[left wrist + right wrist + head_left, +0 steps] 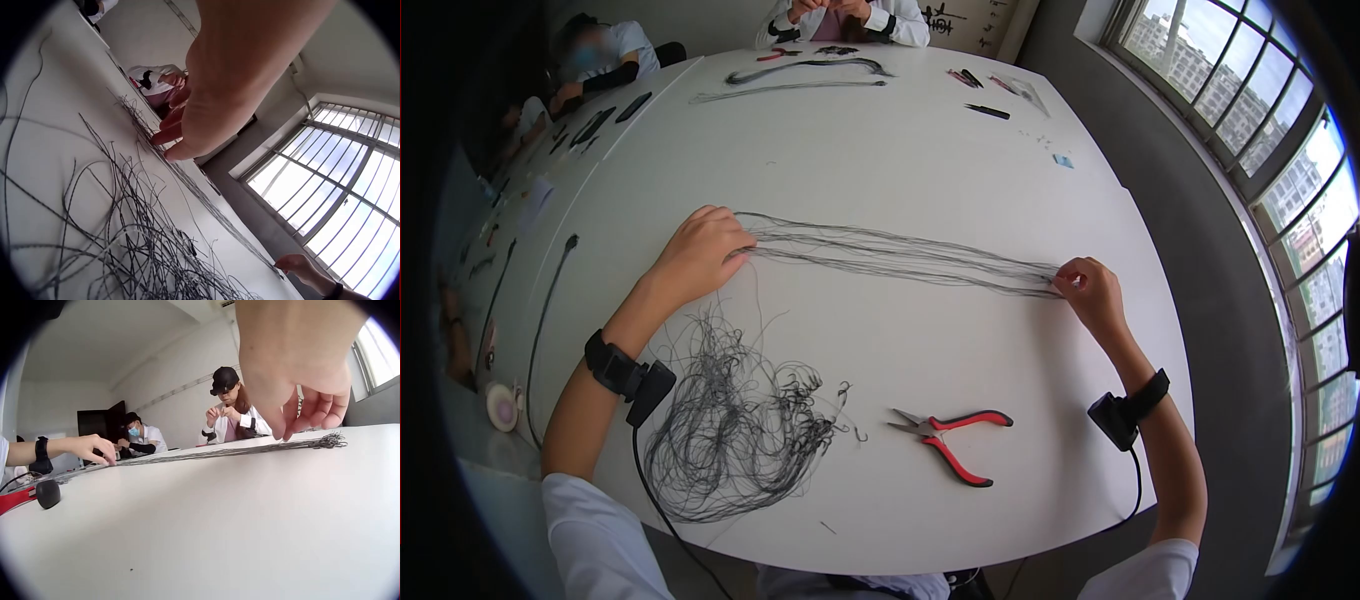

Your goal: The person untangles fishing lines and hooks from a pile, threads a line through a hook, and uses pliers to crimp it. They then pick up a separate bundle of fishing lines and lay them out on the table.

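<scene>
A loose bundle of thin dark strands (900,250) stretches across the table between both hands. At its left end, my left hand (703,248) pinches the strands between thumb and fingers. My right hand (1094,296) has thumb and forefinger together on the other end, beside a cluster of small hooked tips (330,440). A large tangled heap of similar strands (725,430) lies below the left hand, hooked ends gathered on its right side. In the left wrist view, the heap's strands (134,250) look finely twisted.
Pliers with red and black handles (955,440) lie right of the heap, jaws parted. Farther back are long dark bundles (810,72), black tweezers (988,112) and a small blue packet (1063,160). Other people sit at the far and left sides. A barred window flanks the right.
</scene>
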`<state>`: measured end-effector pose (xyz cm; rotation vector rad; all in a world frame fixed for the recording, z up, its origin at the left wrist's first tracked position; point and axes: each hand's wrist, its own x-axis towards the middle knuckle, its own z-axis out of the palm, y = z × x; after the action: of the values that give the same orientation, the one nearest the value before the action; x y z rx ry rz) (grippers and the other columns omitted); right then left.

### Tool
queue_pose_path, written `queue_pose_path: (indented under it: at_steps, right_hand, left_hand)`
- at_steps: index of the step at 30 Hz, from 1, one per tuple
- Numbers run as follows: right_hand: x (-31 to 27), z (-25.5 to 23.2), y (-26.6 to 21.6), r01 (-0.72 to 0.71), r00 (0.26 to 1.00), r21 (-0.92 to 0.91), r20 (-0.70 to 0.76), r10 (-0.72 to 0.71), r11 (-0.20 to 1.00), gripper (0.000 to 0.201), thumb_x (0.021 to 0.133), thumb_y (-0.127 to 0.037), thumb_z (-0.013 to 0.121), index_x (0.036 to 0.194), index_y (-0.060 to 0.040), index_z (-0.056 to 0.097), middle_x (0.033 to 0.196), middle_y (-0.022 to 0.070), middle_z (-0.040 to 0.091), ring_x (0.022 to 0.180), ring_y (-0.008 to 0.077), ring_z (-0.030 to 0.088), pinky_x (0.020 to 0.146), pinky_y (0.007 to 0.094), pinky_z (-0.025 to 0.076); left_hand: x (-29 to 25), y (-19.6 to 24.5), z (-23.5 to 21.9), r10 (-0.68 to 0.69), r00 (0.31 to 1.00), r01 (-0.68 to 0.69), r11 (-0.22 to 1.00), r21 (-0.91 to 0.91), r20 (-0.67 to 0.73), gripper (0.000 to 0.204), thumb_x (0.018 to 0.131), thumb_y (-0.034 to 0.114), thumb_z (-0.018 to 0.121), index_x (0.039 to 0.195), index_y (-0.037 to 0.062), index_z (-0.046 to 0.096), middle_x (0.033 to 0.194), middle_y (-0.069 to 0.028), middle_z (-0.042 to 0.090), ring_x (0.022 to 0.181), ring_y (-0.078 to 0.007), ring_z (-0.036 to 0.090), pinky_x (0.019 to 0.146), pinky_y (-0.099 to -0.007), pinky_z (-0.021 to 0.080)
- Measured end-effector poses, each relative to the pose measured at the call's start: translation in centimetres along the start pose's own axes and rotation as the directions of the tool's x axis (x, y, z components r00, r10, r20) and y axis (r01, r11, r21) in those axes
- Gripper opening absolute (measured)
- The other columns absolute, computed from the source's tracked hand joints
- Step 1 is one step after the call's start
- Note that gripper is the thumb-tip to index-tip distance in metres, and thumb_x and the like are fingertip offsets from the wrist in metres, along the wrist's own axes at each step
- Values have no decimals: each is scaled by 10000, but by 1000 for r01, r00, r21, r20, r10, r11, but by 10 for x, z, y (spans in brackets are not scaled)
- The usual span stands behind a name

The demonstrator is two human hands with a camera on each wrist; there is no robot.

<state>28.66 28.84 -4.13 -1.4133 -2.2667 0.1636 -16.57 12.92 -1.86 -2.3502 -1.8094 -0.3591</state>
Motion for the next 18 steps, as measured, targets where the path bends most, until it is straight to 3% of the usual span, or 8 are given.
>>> queue_pose_path:
  at_steps: [9,11,15,18]
  right_hand:
    - [-2,0,-7,-30,999,114,-24,33,993,31,748,-77,642,770,-57,634,740,57,602,675,186,566,627,308,468]
    - [-4,-5,-10,95,995,91,-21,-94,991,65,765,-42,619,802,-85,651,762,57,600,697,187,567,639,306,473]
    - [-8,-7,-10,165,986,66,-7,-165,984,118,772,-23,616,830,-112,669,787,58,598,726,190,568,658,316,479]
    - [-9,-7,-8,219,976,39,-13,-219,975,144,761,-20,636,856,-120,678,799,61,598,753,205,572,674,327,481]
  left_hand:
    - [0,2,-2,-58,997,60,997,-40,58,166,753,81,614,890,1,664,891,-139,648,881,-310,597,828,-385,458]
    - [-1,1,-2,-69,997,71,996,-50,41,175,754,78,611,903,0,660,902,-141,648,887,-311,596,822,-384,461]
    - [-4,0,1,-73,997,71,995,-72,-30,201,757,74,606,941,1,645,933,-144,639,891,-314,593,809,-377,471]
    - [-4,3,-2,-95,995,96,992,-85,16,208,759,73,605,951,1,638,946,-142,630,890,-313,591,811,-371,473]
